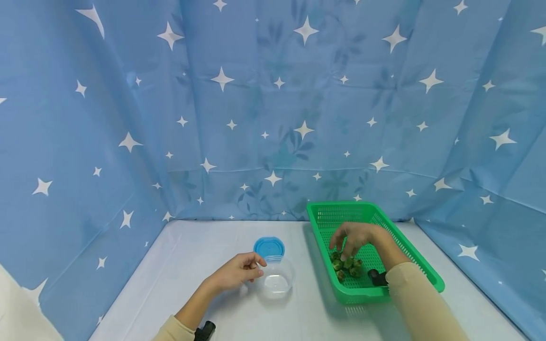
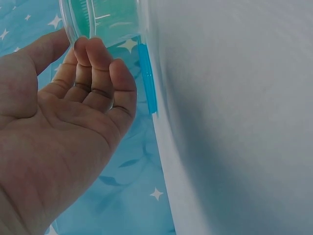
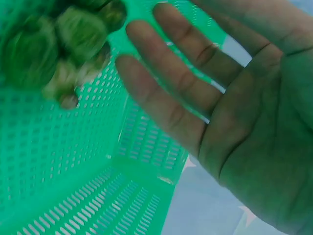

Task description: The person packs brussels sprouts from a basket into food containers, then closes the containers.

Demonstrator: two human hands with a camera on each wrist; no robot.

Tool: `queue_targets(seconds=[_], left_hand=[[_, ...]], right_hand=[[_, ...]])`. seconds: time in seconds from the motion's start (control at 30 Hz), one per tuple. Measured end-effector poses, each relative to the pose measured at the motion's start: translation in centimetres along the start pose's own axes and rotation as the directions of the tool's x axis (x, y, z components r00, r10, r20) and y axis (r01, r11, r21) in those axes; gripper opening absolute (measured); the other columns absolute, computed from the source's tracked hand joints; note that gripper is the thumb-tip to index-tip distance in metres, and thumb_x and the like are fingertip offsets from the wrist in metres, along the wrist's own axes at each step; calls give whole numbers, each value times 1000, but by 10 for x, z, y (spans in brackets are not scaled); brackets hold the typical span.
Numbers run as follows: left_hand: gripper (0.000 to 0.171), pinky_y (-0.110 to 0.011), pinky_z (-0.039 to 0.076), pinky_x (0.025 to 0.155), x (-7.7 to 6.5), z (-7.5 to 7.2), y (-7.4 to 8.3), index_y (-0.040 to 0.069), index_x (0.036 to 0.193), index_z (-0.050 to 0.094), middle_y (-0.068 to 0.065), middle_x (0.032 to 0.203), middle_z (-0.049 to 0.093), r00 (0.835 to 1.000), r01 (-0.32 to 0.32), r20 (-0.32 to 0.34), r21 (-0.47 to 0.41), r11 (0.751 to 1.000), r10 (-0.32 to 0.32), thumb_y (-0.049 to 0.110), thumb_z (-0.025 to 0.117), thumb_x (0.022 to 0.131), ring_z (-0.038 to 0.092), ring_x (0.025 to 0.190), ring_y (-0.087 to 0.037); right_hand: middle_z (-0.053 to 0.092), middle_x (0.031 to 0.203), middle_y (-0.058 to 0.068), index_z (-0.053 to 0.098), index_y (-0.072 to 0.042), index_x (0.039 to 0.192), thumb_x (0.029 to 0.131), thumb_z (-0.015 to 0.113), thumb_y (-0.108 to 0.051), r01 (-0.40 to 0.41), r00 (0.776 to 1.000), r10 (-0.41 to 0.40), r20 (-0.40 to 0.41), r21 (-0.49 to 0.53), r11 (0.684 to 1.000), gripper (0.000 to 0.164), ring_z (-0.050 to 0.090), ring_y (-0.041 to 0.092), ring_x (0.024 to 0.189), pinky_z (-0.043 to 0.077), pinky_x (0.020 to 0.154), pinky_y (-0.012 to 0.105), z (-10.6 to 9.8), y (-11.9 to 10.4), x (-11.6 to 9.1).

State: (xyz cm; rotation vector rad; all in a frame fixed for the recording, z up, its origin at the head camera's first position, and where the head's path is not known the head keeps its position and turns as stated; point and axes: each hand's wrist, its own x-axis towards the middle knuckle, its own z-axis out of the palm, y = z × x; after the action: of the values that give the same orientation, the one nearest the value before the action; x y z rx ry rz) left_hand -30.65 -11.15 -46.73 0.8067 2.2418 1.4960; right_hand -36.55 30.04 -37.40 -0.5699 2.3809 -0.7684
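Observation:
My left hand [image 1: 239,271] is beside a clear plastic tub [image 1: 276,280], its loosely bent fingertips right at the rim. In the left wrist view, the fingers [image 2: 100,56] overlap the tub's ridged rim [image 2: 73,24]. The tub stands upright on the white table, and no contents show through its wall. Inside a green basket [image 1: 420,263], several Brussels sprouts [image 1: 347,265] lie heaped toward the near left corner. My right hand [image 1: 356,237] reaches over them with fingers spread and pointing down. The right wrist view shows a gap between its fingers [image 3: 161,98] and the sprouts [image 3: 80,32].
A round blue lid [image 1: 269,246] lies on the white table [image 1: 187,255] just behind the tub. The basket's raised, perforated walls surround the sprouts at the right. A blue curtain [image 1: 273,109] with white stars hangs along the back and both sides.

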Motion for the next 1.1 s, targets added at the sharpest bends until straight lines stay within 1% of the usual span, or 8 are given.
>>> queue_targets(seconds=[0.13, 0.3, 0.33, 0.47, 0.57, 0.8, 0.93, 1.1], left_hand=[[27, -33, 50, 73, -1, -1, 0, -3, 127, 63, -2, 89, 60, 1000, 5, -2, -1, 1000, -5, 14, 63, 105, 57, 82, -18], [27, -33, 50, 74, -1, -1, -2, -4, 127, 62, -2, 90, 60, 1000, -5, -2, 0, 1000, 5, 13, 61, 106, 57, 82, -18], [28, -33, 50, 74, -1, -1, -2, -4, 128, 62, -2, 90, 59, 1000, -7, -2, 1, 1000, 7, 13, 61, 106, 57, 82, -18], [30, -33, 50, 74, -1, -1, -3, -4, 128, 61, -1, 90, 59, 1000, -11, 0, 4, 1000, 11, 16, 62, 106, 56, 81, -17], [30, -33, 50, 74, 0, -1, -2, -4, 128, 62, -2, 90, 60, 1000, -9, -1, 4, 1000, 9, 17, 62, 106, 57, 82, -18], [30, -33, 49, 73, 0, -1, 0, -4, 128, 61, -2, 89, 60, 1000, -14, 0, 11, 1000, 14, 16, 62, 106, 57, 81, -18], [29, -33, 49, 73, 1, -1, -1, -5, 128, 61, -2, 89, 59, 1000, -15, 2, 9, 1000, 15, 14, 61, 106, 56, 81, -18], [29, -33, 50, 73, 1, 0, -2, -4, 127, 62, -2, 89, 60, 1000, -14, 5, 5, 1000, 14, 15, 62, 106, 57, 81, -18]], right_hand=[[68, 112, 15, 75, -3, 119, 83, 84, 1, -46, 999, 46, 19, 1, 999, 37, 68, 23, 96, 61, 85, 51, 4, -2, 0], [68, 90, 7, 80, -8, 112, 83, 85, 0, -91, 996, 92, 21, -39, 995, 30, 66, 20, 84, 63, 79, 47, 8, -3, 3], [69, 89, 6, 81, -9, 110, 83, 85, 0, -105, 994, 106, 20, -44, 994, 29, 67, 19, 84, 63, 78, 47, 9, -3, 4], [76, 108, 2, 82, -12, 107, 82, 86, -1, -146, 988, 149, 38, -73, 987, 27, 70, 18, 98, 63, 79, 46, 11, -3, 6], [73, 128, 0, 83, -15, 106, 83, 86, -3, -156, 985, 162, 55, -102, 983, 26, 69, 19, 111, 63, 80, 46, 12, -3, 6], [71, 133, 4, 83, -17, 105, 82, 87, -3, -184, 976, 196, 89, -128, 974, 27, 71, 26, 114, 62, 84, 46, 14, -2, 8], [72, 131, 6, 83, -16, 105, 81, 87, 0, -224, 968, 232, 100, -88, 971, 29, 74, 28, 103, 63, 83, 47, 17, -2, 6], [77, 116, 6, 83, -14, 104, 81, 86, 2, -257, 959, 262, 105, -58, 965, 28, 77, 31, 87, 64, 78, 46, 19, -1, 5]])
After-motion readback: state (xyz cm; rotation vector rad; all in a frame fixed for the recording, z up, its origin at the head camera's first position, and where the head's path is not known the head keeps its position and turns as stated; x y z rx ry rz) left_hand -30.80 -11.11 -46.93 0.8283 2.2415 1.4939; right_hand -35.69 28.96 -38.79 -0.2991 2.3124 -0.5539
